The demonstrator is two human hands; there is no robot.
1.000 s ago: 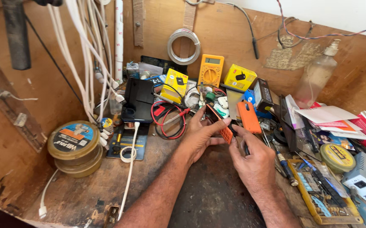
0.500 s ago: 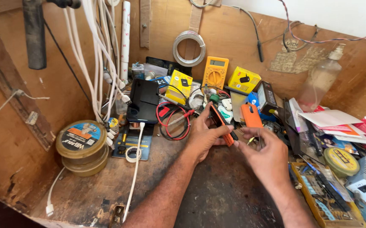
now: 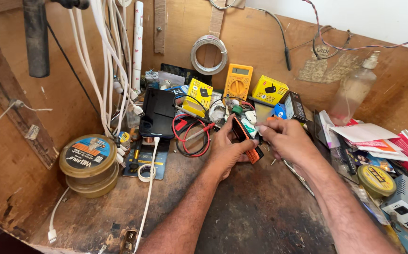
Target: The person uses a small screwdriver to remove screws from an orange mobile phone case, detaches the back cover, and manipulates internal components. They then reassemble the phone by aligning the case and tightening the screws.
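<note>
Left hand (image 3: 226, 151) curled around a small orange-and-black phone (image 3: 245, 139), thumb across the lower end, fingers wrapped behind — clamped firmly. Right hand (image 3: 284, 139) closed into a pinch at the phone's upper right edge, fingertips (image 3: 262, 129) together and touching it; whatever sits between them too small to tell. Phone held tilted, just above the dark worn benchtop (image 3: 255, 211), near the middle of the clutter.

Hemmed in behind by red and black probe leads (image 3: 192, 136), a black tablet (image 3: 158, 113) and a yellow multimeter (image 3: 238, 81). To the right, papers (image 3: 359, 134) and a round yellow tin (image 3: 376, 179) close by the forearm. To the left, stacked tins (image 3: 89, 164) well apart. Open room only toward the near edge — bare scorched wood under both forearms.
</note>
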